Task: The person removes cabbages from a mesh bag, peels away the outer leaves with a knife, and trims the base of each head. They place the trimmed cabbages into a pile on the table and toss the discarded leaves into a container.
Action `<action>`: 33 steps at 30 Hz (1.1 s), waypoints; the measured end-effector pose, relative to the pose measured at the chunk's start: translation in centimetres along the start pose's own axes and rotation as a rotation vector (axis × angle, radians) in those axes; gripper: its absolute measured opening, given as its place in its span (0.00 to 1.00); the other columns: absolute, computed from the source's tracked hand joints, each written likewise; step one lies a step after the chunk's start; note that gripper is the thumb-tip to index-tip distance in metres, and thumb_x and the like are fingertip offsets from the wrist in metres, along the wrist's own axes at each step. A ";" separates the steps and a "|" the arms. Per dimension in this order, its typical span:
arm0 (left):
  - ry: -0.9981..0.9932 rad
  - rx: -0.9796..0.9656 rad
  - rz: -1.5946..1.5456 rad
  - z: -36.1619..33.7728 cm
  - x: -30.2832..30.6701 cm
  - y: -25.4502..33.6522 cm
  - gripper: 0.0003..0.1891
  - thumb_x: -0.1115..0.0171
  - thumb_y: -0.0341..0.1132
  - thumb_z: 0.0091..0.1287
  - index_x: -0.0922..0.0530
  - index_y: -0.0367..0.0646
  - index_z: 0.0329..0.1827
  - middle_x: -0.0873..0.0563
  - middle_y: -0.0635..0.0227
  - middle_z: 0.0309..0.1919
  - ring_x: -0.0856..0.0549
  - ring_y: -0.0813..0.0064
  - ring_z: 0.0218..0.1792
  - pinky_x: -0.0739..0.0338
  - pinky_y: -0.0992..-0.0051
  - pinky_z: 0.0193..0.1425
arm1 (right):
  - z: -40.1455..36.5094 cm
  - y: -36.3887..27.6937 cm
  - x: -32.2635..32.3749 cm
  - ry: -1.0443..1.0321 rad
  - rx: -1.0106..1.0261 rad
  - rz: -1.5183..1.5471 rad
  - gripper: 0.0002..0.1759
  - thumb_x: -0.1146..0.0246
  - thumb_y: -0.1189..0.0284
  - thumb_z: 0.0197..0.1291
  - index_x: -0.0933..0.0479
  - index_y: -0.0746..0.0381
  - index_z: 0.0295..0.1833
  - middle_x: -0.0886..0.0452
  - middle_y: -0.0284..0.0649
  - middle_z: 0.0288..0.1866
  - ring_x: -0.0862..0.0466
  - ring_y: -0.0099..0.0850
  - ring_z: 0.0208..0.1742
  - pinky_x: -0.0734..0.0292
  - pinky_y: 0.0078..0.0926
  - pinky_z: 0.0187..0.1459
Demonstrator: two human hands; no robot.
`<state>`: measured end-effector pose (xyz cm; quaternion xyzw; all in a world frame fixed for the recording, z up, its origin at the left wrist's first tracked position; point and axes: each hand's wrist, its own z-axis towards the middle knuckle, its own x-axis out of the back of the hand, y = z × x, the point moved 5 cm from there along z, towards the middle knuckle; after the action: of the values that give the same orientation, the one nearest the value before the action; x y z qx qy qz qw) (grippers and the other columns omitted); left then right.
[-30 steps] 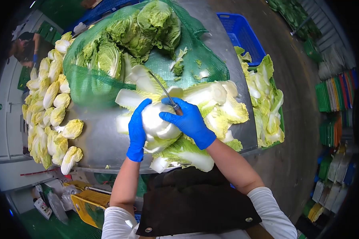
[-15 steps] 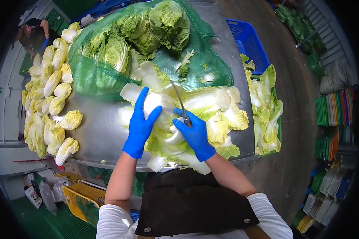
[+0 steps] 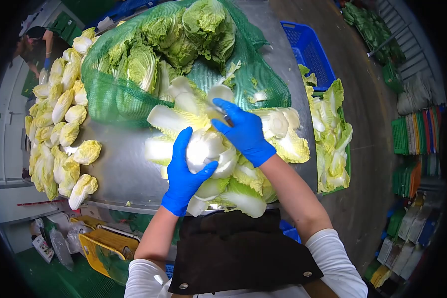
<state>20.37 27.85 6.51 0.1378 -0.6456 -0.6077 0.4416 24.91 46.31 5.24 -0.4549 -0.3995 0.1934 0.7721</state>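
Observation:
My left hand (image 3: pixel 185 175), in a blue glove, cups the side of a napa cabbage (image 3: pixel 203 150), whose pale cut base faces up. My right hand (image 3: pixel 247 133), also gloved in blue, is closed round a knife (image 3: pixel 227 118) just above and right of that cabbage. The blade is smeared by motion and hard to make out. Loose outer leaves (image 3: pixel 166 120) fan out around and under the cabbage. To the right, beyond my right hand, lies another cabbage with a pale base (image 3: pixel 278 123).
A green mesh bag (image 3: pixel 119 102) of untrimmed cabbages lies at the back of the metal table (image 3: pixel 126 164). Trimmed cabbages (image 3: pixel 62 107) are piled at left. A blue crate (image 3: pixel 313 57) and a leaf-filled green crate (image 3: pixel 349 171) stand right. Another person (image 3: pixel 37 37) is far left.
My right hand has moved up and right with the knife. My left hand has shifted slightly right and down with the cabbage, and its pale base now shows more fully.

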 end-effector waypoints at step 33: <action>0.468 0.255 -0.973 -1.1 9.9 -4.4 0.42 0.37 0.49 0.53 0.37 0.36 0.70 0.28 0.53 0.64 0.27 0.59 0.65 0.35 0.61 0.71 | -3.5 -0.1 13.3 0.470 -0.531 0.434 0.09 0.29 0.71 0.56 0.19 0.63 0.38 0.20 0.28 0.26 0.27 0.15 0.19 0.36 0.16 0.20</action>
<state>13.90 19.06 6.39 0.6041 -0.4605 -0.6116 0.2213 35.75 53.12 10.30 -0.7437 -0.1433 0.1326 0.6394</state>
